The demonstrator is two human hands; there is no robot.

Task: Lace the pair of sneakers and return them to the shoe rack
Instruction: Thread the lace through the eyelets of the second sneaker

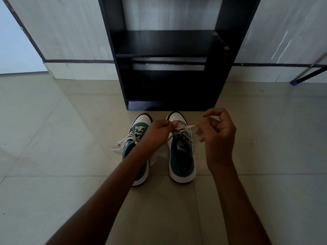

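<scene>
Pinching a flat white shoelace (185, 129) taut between both hands, left hand (158, 132) and right hand (219, 131) fingers closed on it above the right green-and-white sneaker (183, 163), left green-and-white sneaker (139, 137) beside it, both on the beige tiled floor (62, 156) just before the black wooden shoe rack (169, 82).

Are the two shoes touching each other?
Apart. The head view shows a strip of bare floor running between the left shoe and the right shoe along their whole length.
</scene>
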